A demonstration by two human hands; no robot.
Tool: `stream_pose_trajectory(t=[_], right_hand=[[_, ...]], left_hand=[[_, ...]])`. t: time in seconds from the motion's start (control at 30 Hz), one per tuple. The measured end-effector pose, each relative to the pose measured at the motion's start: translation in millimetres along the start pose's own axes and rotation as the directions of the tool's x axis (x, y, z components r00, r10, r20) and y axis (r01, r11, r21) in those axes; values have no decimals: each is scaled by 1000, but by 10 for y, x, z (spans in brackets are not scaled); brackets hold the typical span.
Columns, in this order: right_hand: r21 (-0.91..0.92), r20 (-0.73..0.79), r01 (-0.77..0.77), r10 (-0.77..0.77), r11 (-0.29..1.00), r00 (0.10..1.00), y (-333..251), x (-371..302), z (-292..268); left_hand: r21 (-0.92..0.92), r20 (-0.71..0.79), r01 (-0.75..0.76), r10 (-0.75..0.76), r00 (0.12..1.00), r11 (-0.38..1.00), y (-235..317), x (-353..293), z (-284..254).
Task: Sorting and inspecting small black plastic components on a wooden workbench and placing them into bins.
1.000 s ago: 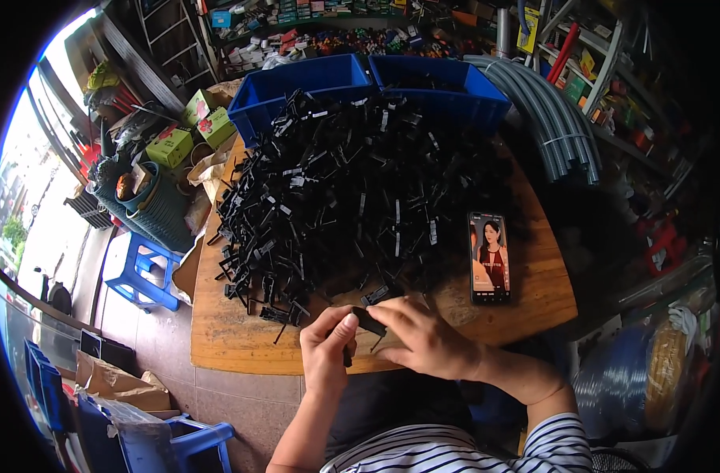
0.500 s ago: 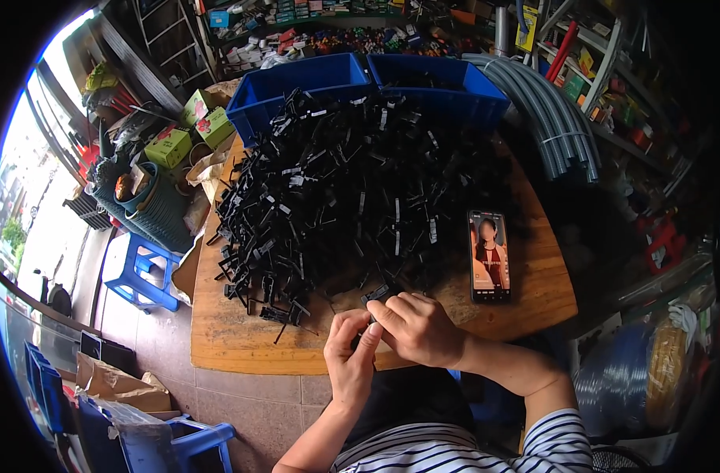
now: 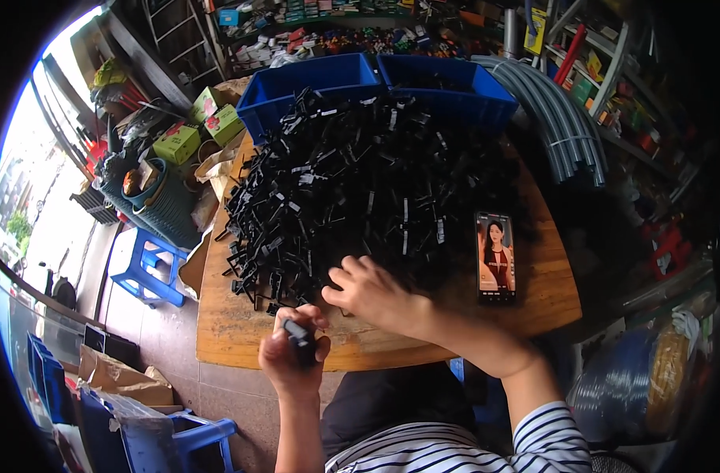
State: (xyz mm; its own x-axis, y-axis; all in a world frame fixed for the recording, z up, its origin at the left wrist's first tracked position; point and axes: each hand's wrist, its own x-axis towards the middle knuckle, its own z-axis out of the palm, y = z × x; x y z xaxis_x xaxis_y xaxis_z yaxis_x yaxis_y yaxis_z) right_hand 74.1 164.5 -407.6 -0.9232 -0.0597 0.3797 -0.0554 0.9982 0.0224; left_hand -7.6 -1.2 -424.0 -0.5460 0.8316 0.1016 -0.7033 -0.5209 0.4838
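From the head view I see my left hand clenched around a small black plastic part at the near edge of the wooden table. My right hand lies just beyond it, fingers spread and touching the front edge of the big pile of black parts; I cannot tell whether it grips any. A phone lies to the right, with two blue bins behind the pile.
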Motion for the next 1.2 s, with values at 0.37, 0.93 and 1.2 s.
stream_pose_trajectory(t=[0.37,0.93,1.2], right_hand=[[763,-197,-285,630,579,751,-113,-347,-502],[744,-387,-161,614,649,689,-175,-521,-407],[954,2,-168,555,249,832,-44,-635,-382]], left_hand=[[-409,103,369,-360,927,835,-208,110,-76],[752,-60,-17,94,994,659,-487,57,354],[905,198,-267,228,953,332,-523,112,312]])
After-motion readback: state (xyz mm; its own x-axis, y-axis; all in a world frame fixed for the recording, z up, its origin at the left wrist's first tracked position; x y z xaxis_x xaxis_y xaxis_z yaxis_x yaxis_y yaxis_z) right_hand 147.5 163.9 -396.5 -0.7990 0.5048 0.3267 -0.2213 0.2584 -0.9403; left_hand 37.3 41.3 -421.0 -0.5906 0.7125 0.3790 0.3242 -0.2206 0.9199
